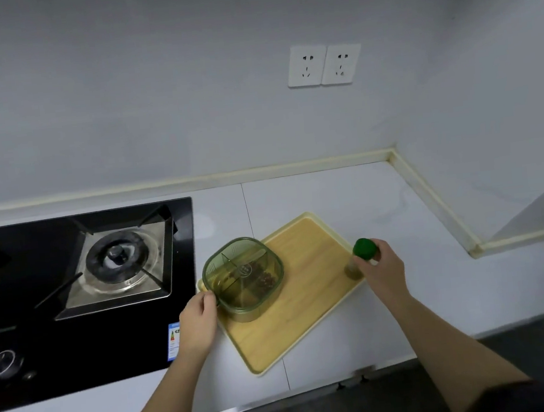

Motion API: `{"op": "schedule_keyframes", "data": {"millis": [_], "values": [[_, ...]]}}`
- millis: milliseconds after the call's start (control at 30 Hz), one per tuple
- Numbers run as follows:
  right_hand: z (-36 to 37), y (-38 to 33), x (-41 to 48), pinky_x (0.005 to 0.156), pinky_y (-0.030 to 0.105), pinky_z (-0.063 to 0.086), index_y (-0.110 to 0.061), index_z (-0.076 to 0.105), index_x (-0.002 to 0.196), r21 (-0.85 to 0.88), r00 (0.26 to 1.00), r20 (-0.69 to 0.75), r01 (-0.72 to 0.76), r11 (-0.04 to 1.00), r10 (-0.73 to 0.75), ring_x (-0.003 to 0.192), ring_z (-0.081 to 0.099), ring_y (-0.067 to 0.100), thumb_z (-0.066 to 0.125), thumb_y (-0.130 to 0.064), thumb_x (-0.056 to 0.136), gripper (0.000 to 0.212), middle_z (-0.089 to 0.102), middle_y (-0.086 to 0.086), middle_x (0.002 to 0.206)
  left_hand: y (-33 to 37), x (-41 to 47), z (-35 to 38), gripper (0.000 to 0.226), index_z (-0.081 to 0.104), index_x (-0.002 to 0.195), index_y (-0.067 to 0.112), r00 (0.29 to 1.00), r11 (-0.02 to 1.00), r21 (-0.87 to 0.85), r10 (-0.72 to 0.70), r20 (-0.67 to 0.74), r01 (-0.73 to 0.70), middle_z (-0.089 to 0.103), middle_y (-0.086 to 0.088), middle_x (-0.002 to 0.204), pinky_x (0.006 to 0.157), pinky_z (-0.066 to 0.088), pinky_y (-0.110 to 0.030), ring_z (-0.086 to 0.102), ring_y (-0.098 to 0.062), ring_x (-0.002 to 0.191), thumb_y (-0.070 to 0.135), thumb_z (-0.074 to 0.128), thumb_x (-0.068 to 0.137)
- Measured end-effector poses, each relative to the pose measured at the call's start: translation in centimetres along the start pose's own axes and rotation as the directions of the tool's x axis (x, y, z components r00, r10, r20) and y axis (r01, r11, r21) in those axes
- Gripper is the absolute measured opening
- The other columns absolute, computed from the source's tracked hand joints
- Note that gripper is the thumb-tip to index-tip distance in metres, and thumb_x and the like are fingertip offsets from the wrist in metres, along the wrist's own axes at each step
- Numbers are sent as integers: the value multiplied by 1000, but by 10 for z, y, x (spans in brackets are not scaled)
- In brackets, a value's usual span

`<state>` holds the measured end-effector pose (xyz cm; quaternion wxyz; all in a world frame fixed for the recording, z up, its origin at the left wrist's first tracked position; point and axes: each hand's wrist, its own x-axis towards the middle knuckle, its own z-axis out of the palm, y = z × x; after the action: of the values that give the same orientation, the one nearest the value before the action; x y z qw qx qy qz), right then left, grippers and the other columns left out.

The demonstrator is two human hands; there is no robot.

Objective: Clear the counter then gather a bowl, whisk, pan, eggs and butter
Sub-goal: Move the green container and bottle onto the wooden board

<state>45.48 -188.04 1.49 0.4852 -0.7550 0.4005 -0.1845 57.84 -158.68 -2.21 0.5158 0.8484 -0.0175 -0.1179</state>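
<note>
My right hand [379,268] is curled around the green-capped jar [364,249] at the right rim of the tray [308,306]. My left hand [197,317] pinches the near-left corner of the green divided box [242,276], which stands on that tray. I'd lift the jar straight up, keep the box level so its contents stay put, then clear all 3 off the counter [329,193].

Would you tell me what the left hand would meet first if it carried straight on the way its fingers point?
Most likely the green divided container on the wooden tray: the left hand points at its near wall, almost touching, though depth is unclear.
</note>
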Motion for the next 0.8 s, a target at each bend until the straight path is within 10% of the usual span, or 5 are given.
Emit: {"op": "schedule_keyframes", "data": {"millis": [267,800], "values": [[-1,13,15,65,22,40,-17,53,102,-64,994,76,-75,995,80,88,55,19,71,-13,79,30,56,-2,90,12,2,9,40,47,123,2,986,981,101,-163,-37,166,55,-17,114,82,34,-33,50,-30,102,33,38,99],[-20,31,22,75,28,38,-16,49,106,-82,992,14,-127,989,128,88,53,19,69,-18,83,30,56,1,93,32,26,19,59,34,137,2,994,994,-3,-110,-8,110,46,-16,135,93,38,-32,48,-28,120,38,52,94]]}}
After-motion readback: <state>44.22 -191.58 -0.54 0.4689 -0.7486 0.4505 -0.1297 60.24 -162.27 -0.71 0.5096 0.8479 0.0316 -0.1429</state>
